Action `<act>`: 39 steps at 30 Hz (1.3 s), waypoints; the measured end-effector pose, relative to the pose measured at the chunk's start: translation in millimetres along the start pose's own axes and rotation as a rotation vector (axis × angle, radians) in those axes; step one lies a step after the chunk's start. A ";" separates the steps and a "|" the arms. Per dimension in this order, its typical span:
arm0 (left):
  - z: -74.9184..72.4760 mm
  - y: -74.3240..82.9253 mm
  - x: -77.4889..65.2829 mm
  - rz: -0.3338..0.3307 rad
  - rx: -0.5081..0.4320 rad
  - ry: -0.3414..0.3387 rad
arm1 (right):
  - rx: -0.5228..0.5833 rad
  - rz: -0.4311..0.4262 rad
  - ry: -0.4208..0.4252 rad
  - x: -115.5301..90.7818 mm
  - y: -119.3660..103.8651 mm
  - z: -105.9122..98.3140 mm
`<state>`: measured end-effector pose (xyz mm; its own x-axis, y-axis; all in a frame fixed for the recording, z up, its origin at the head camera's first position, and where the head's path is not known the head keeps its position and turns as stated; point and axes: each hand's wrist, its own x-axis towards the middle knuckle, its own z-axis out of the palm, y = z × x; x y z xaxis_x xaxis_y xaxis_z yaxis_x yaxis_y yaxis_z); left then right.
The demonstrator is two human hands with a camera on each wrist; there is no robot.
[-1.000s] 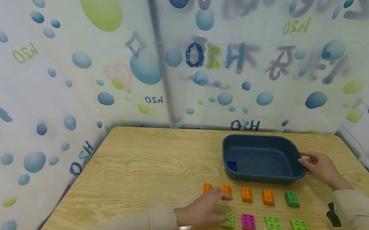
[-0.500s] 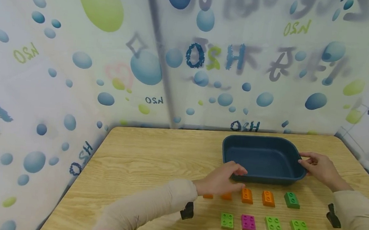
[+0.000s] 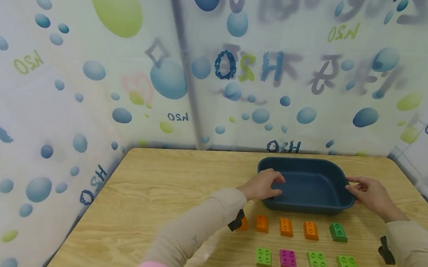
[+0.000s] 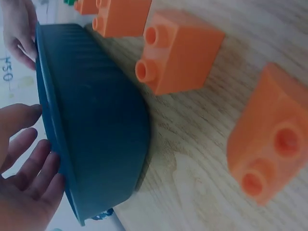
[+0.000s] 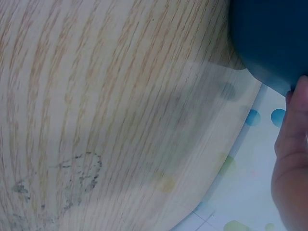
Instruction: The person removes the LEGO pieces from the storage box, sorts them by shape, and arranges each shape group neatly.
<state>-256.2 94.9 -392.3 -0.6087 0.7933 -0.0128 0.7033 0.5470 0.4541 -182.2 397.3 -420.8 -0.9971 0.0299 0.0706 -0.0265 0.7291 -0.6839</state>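
Observation:
My left hand [image 3: 264, 184] is over the left end of a dark blue plastic bin [image 3: 306, 208], its fingers loosely bent with nothing between them. In the left wrist view the fingers of that hand [image 4: 33, 168] lie right along the bin's rim [image 4: 55, 125]. At the bin's right end, my right hand [image 3: 373, 198] pinches the rim between thumb and fingers; the right wrist view shows this hand [image 5: 293, 149] against the bin's wall [image 5: 269, 43]. In front of the bin is a row of orange building bricks [image 3: 286, 227], ending in a green brick [image 3: 338, 232].
A nearer row holds lime green bricks [image 3: 263, 257] and a magenta brick [image 3: 288, 258]. The leftmost orange brick [image 3: 243, 224] is partly covered by the strap on my left wrist. Behind the wooden table [image 3: 180, 177] hangs a printed curtain [image 3: 216, 104].
My left hand has moved up and away from the front row, past the orange bricks, to the bin's left end. It now hides the blue brick in the bin. My right hand stays put.

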 end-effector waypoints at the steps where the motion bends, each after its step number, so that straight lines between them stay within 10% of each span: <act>1: 0.5 -0.6 1.9 -0.006 0.007 -0.015 | -0.001 0.002 0.000 0.0 0.1 0.3; 18: 8.6 -1.5 26.5 -0.052 0.269 -0.232 | 0.019 0.010 -0.013 -2.3 0.7 -1.2; 26: 11.3 4.1 31.9 -0.167 0.267 -0.278 | 0.038 0.013 -0.011 -1.5 1.3 -0.3; 39: 21.5 -1.6 41.2 -0.050 0.075 -0.189 | 0.036 0.020 -0.006 -0.2 0.7 0.2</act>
<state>-274.5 132.4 -412.7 -0.5690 0.7966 -0.2040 0.7034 0.6000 0.3811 -182.0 397.6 -421.4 -0.9978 0.0402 0.0524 -0.0090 0.7030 -0.7111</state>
